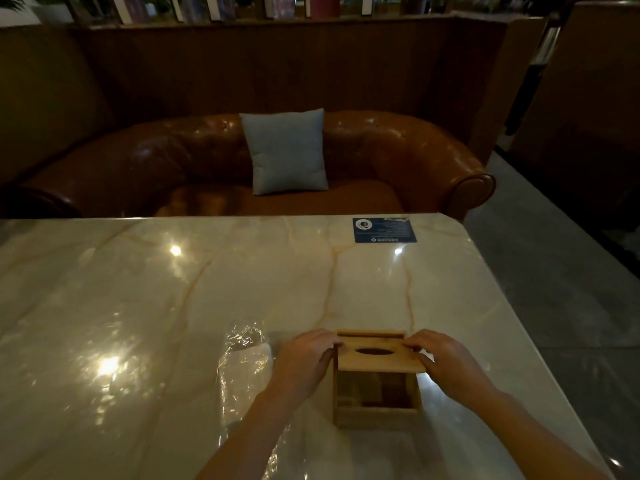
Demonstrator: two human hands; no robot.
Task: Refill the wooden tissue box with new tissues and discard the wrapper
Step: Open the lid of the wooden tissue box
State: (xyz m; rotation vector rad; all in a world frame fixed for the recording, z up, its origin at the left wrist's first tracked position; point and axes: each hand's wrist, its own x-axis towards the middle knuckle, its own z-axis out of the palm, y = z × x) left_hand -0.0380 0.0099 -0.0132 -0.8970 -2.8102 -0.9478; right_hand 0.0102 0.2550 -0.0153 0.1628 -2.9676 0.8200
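A square wooden tissue box stands on the marble table near its front edge. Its flat lid, with an oval slot, lies across the back part of the box, so the front part of the inside shows, dark. My left hand grips the lid's left edge and my right hand grips its right edge. A clear plastic wrapper with a white stack of tissues inside lies just left of the box, partly behind my left forearm.
A blue card is stuck at the table's far right corner. A brown leather sofa with a grey cushion stands behind the table. The table's right edge drops to a grey floor.
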